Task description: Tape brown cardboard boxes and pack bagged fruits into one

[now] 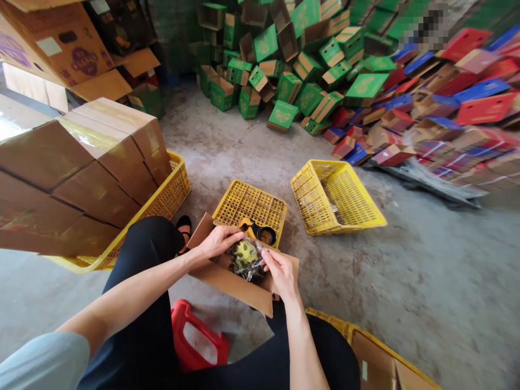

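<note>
An open cardboard box (239, 283) sits between my knees with its flaps folded outward. In its opening lies a clear plastic bag (255, 269) around a yellow-green, dark-spotted thing (245, 253) whose kind I cannot make out. My left hand (221, 240) is closed at the bag's upper left edge, fingers pressed on the film. On the other side, my right hand (280, 269) pinches the bag's right edge between thumb and fingers. Just beyond the box, an orange and black tape dispenser (260, 232) rests on an upturned yellow crate (244, 200).
Stacked cardboard boxes (101, 157) fill a yellow crate (179, 176) on the left. Another yellow crate (353, 200) stands tilted at front right. Below me is a red stool (199, 333). Green cartons (284, 115) and red and blue cartons (483, 108) lie heaped behind.
</note>
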A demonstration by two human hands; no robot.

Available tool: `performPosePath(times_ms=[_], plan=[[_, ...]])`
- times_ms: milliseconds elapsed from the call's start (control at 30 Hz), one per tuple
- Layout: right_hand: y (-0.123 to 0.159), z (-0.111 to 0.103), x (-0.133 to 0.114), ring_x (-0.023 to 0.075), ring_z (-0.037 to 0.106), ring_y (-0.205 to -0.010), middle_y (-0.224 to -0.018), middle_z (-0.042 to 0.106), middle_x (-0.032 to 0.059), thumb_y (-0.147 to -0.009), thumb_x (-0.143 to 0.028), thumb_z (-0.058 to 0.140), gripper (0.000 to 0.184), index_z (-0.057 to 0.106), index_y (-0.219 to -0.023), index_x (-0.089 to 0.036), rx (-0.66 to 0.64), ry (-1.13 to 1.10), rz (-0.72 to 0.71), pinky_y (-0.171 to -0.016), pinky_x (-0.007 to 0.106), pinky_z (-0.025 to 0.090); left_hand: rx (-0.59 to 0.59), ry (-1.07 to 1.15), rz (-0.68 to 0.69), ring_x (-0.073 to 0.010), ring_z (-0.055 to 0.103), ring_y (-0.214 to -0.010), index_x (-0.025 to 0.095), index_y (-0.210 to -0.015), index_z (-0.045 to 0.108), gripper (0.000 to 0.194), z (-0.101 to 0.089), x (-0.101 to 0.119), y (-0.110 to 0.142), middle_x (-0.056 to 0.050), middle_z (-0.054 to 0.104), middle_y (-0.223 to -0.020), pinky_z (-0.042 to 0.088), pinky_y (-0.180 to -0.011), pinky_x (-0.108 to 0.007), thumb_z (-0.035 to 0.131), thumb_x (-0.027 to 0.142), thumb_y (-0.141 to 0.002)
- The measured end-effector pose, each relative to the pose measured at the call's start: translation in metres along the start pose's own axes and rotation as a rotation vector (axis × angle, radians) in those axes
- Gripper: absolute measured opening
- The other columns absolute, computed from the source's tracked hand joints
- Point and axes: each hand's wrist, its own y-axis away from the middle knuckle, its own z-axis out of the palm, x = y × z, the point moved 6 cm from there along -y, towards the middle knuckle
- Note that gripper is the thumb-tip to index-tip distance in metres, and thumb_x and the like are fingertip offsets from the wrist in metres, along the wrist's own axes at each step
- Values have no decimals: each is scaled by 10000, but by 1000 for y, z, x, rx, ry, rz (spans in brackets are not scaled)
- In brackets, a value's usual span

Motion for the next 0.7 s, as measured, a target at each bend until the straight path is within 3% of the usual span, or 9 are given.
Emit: performPosePath(times_ms=[133, 200, 300, 467, 600, 700], plan=[[3, -5, -1, 156, 560, -441, -477, 625, -11, -871, -615, 694, 463, 825, -989, -186, 29, -65, 22, -463, 266, 472, -8, 83, -38, -111, 407, -644, 145, -729, 587, 585, 1, 0, -1, 24, 462, -676, 336, -604, -232, 471, 656, -987], [5, -6, 1, 160, 572, -408, -463, 631, -12, -843, -622, 728, 484, 823, -1023, -183, 36, -112, 71, -430, 266, 475, -45, 148, -83, -108, 415, -635, 132, -772, 624, 607, 5, -6, -1, 21, 475, -678, 346, -582, -224, 492, 694, -961], [7, -7, 2, 222, 726, -571, -739, 779, 65, -756, -615, 816, 494, 825, -1001, -186, 71, -222, 112, -493, 303, 577, -107, 286, -192, -127, 503, -660, 118, -900, 683, 656, 12, -16, 1, -10, 563, -736, 429, -575, -220, 533, 757, -905], [9, -9, -5, 258, 777, -788, -1065, 781, 96, -791, -524, 830, 337, 838, -936, -220, 51, -292, 21, -687, 370, 654, -124, 514, -400, -221, 690, -826, 126, -1080, 719, 779, 17, -26, 7, -108, 705, -971, 571, -663, -291, 564, 845, -821], [9, -10, -16, 286, 710, -1094, -1232, 741, 80, -856, -456, 783, 239, 839, -1001, -275, -30, -268, -140, -927, 414, 606, -207, 712, -540, -239, 742, -829, 153, -1172, 729, 856, 25, -27, 11, -152, 739, -1110, 580, -655, -293, 446, 891, -844], [9, -11, -19, 304, 640, -1225, -1272, 719, 81, -890, -427, 740, 201, 840, -991, -285, -61, -221, -221, -1050, 452, 527, -307, 774, -533, -194, 722, -752, 144, -1176, 735, 732, 32, -22, 13, -134, 759, -1011, 560, -643, -260, 653, 779, -821]])
